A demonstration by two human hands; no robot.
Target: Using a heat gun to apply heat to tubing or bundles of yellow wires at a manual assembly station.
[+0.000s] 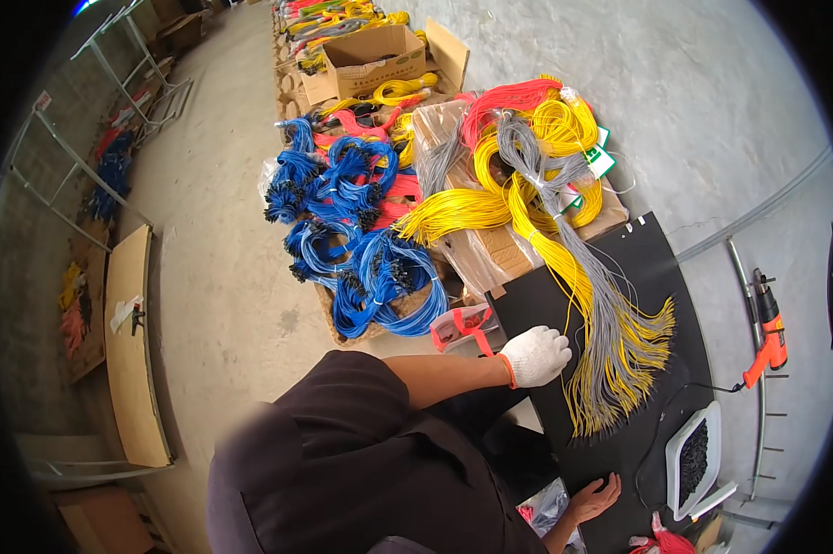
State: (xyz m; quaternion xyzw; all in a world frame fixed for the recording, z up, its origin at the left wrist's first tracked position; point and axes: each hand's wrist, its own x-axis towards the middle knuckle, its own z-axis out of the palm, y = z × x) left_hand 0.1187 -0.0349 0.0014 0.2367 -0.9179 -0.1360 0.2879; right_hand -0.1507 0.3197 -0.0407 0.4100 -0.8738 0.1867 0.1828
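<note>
My left hand (pixel 538 357), in a white knit glove with an orange cuff, is at the near edge of a black tabletop (pixel 619 480). Its fingers are curled closed beside a fanned bundle of yellow wires (pixel 575 300) and grey wires (pixel 610 346); what they hold, if anything, is hidden. The wires' loose ends spread over the black surface. My bare right hand (pixel 593 499) rests on the table's near edge below the wire ends, fingers apart and holding nothing. A white tub (pixel 677 475) of small black pieces stands beyond it.
An orange heat gun (pixel 769 346) hangs by the wall, its cord trailing onto the table. Coiled blue cables (pixel 356 240) lie left of the table. Beyond are red cable bundles (pixel 518 97) and an open cardboard box (pixel 375 65). A pink bag (pixel 458 328) sits beside my left forearm.
</note>
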